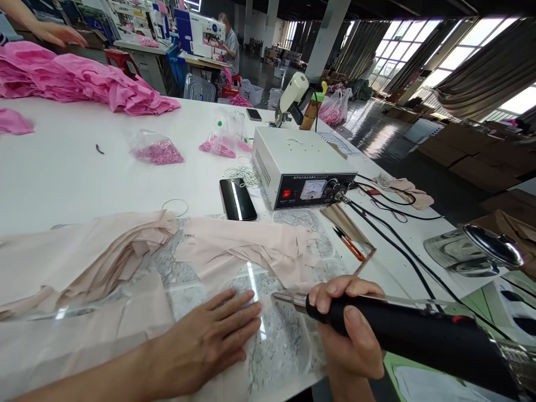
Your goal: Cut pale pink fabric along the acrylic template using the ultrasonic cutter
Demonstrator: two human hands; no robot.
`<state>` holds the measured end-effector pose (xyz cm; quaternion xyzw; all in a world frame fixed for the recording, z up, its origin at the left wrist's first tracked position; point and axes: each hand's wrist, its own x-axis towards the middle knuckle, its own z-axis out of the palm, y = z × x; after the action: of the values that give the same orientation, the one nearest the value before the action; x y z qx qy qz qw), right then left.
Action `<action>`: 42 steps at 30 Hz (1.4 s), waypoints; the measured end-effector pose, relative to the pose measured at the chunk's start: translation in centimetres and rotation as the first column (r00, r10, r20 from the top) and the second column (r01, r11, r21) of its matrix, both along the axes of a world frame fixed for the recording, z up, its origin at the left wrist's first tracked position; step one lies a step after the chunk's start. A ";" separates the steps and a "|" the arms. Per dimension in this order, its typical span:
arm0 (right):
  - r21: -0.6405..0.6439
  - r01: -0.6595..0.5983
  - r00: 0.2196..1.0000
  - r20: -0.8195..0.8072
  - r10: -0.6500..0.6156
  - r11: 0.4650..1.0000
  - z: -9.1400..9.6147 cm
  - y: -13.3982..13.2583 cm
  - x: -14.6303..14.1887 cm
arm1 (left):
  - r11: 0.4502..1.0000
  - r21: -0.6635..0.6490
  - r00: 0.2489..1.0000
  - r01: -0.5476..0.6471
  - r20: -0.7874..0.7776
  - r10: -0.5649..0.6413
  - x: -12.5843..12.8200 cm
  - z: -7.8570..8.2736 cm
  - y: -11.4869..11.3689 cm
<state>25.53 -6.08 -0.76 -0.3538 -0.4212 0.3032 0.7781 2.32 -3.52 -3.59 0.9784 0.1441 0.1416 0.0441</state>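
My left hand (211,338) lies flat, fingers stretched out, on pale pink fabric and a grey marbled sheet (276,340) under a clear glossy cover. My right hand (349,329) is wrapped round the black grip of a handheld ultrasonic welder (410,329). The welder's metal tip points left, close to my left fingertips; whether it touches the sheet I cannot tell. Beyond my hands lie thin pale pink fabric pieces (255,240), overlapping. A stack of the same fabric (92,251) spreads at the left.
A white control box (301,151) with cables stands behind, beside a black phone (238,199). Orange-handled snips (352,245) and a lidded glass pot (464,251) are at right. Bags of pink bits (159,151) and a pink fabric pile (84,78) lie farther back, near another person's hand (58,33).
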 end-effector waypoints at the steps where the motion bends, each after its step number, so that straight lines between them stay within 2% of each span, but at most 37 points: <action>1: 0.001 -0.013 1.000 -0.002 0.013 1.000 0.1 -0.1 -0.2 | 1.000 0.000 1.000 0.000 -0.005 0.000 0.0 0.0 0.0; 17: 0.021 -0.123 0.992 0.033 0.122 0.992 -0.2 0.0 -1.2 | 1.000 -0.016 1.000 0.002 -0.008 -0.003 0.1 -0.1 -0.1; 28: -0.015 -0.140 0.990 0.009 0.141 0.990 0.3 -1.5 -0.5 | 1.000 0.006 0.999 -0.004 0.032 0.004 0.2 -0.3 0.0; 42: -0.016 -0.145 0.989 0.016 0.146 0.989 0.0 -1.3 -0.9 | 1.000 0.021 0.997 -0.022 0.074 0.021 0.1 -0.1 0.0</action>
<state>24.62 -7.42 -0.74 -0.3305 -0.4501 0.3594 0.7477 2.45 -3.56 -3.66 0.9713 0.1514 0.1798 0.0370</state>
